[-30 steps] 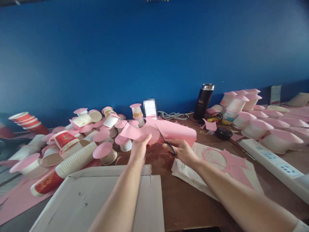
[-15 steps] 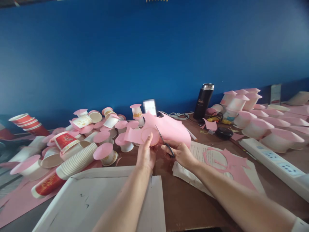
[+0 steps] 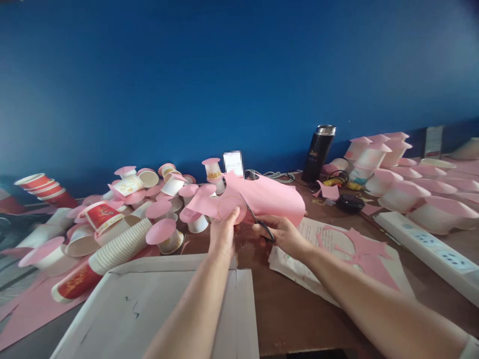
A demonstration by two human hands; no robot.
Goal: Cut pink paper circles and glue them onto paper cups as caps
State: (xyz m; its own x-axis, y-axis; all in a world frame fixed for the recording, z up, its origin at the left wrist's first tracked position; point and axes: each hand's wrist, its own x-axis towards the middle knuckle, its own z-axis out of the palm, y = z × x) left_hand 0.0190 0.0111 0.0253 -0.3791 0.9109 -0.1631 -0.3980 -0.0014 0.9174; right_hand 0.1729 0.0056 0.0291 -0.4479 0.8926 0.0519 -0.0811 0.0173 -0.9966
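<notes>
My left hand pinches a sheet of pink paper, its thumb lying on top near a drawn circle. The sheet is partly cut and droops away to the right and to the left of the hand. Closed round the dark handles of a pair of scissors is my right hand. The scissors' blades point up and left, meeting the paper at the right side of the circle. Fingers of the left hand beneath the paper are hidden.
Paper cups with pink discs crowd the left, beside a long stack of cups. More pink-topped cups stand at right, near a black flask and a white power strip. Pink scraps lie on printed paper; a white box is in front.
The pink sheet has turned slightly, its left strip bending lower and its right part shifting right. Both hands keep their hold. The view has shifted a little.
</notes>
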